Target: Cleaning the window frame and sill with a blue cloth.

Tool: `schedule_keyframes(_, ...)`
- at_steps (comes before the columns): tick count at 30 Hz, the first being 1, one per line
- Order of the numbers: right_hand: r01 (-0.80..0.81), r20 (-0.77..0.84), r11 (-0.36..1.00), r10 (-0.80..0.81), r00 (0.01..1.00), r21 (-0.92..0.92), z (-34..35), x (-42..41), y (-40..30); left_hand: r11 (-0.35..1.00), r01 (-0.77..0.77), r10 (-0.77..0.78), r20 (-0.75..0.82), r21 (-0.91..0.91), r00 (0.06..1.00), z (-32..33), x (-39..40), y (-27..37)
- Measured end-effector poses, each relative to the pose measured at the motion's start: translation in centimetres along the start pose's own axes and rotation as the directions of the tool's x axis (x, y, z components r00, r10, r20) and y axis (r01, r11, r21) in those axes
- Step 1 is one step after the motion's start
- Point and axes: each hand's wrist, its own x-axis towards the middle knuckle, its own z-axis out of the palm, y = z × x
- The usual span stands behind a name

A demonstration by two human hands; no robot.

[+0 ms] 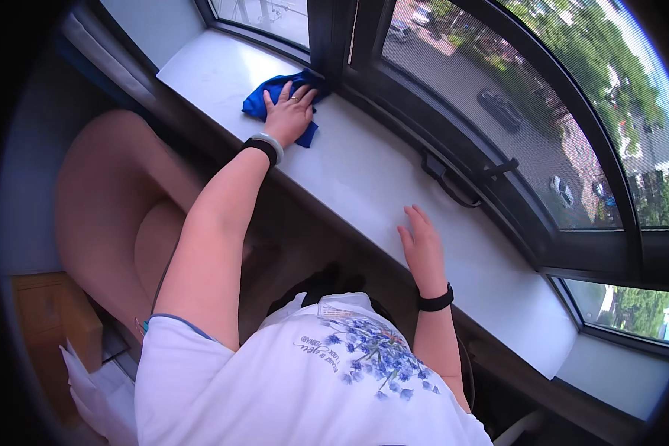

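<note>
My left hand [290,114] presses a crumpled blue cloth [259,104] against the white windowsill [340,161], holding it under spread fingers. The cloth lies near the sill's far left part, against the dark window frame, and a corner of it sticks out beside my wrist. Farther right, my right hand [425,251] is over the front part of the sill with nothing in it. Its fingers are apart and slightly bent; whether it touches the sill I cannot tell.
A black window handle [451,181] juts over the sill from the dark frame [390,100]. Through the mesh-covered pane, a road with cars shows below. A curtain [106,56] hangs at the left. Beneath it stand a large brown rounded object [97,184] and a wooden piece of furniture [56,318].
</note>
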Motion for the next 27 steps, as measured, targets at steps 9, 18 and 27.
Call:
schedule_keyframes(9, -0.009, -0.049, 1.0, 0.011, 0.999, 0.029, -0.2, -0.4, -1.3, 0.999, 0.045, -0.045, 0.028, 0.002, 0.999, 0.1, -0.7, 0.3)
schedule_keyframes(18, -0.015, -0.106, 1.0, 0.014, 0.994, -0.006, -0.7, -0.5, -1.0, 0.908, -0.35, 0.36, 0.002, -0.23, 0.933, -2.7, -10.8, 12.8)
schedule_keyframes(27, -0.223, -0.248, 0.972, 0.236, 0.94, 0.081, -2.8, -2.2, 0.7, 0.572, -0.662, 0.76, 0.011, -0.485, 0.65, -4.6, -17.8, 22.7)
